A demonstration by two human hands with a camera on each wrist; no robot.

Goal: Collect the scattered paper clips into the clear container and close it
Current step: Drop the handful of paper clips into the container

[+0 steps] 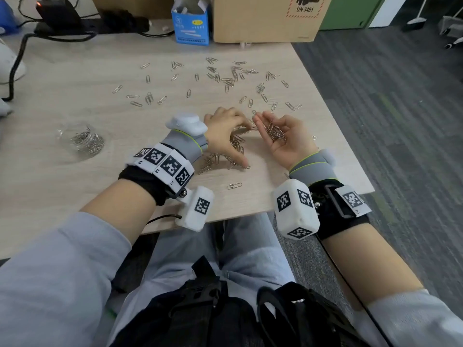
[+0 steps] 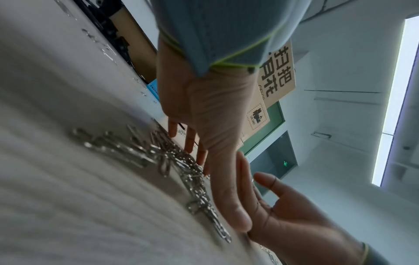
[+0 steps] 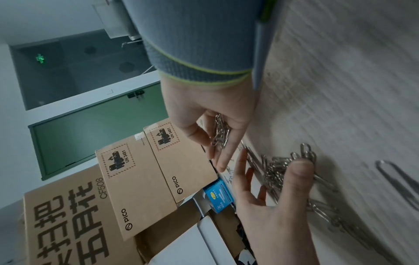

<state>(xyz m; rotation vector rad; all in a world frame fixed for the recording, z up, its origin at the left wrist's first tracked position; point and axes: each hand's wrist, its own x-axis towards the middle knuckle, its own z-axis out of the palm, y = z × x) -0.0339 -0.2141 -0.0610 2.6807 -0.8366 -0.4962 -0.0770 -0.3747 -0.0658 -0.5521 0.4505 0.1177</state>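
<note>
On the wooden table [image 1: 75,191] a clear container [image 1: 82,140] holding several paper clips stands to the left, apart from both hands. My left hand [image 1: 225,131] lies palm down with spread fingers on a pile of clips [image 1: 220,159], its thumb [image 3: 299,170] pressing the pile's near side. My right hand [image 1: 288,139] is palm up beside it, cupped, with a bunch of clips [image 1: 274,132] lying in the palm [image 3: 221,132]. Fingertips of the two hands almost meet. Several loose clips [image 1: 233,76] lie scattered farther back, and a single clip [image 1: 234,185] sits nearer me.
A blue carton [image 1: 191,23] and a cardboard box [image 1: 263,18] stand at the table's far edge. Black cables [image 1: 15,71] and a power adapter [image 1: 57,11] lie at the far left. The table's right edge [image 1: 338,146] runs just beyond my right hand.
</note>
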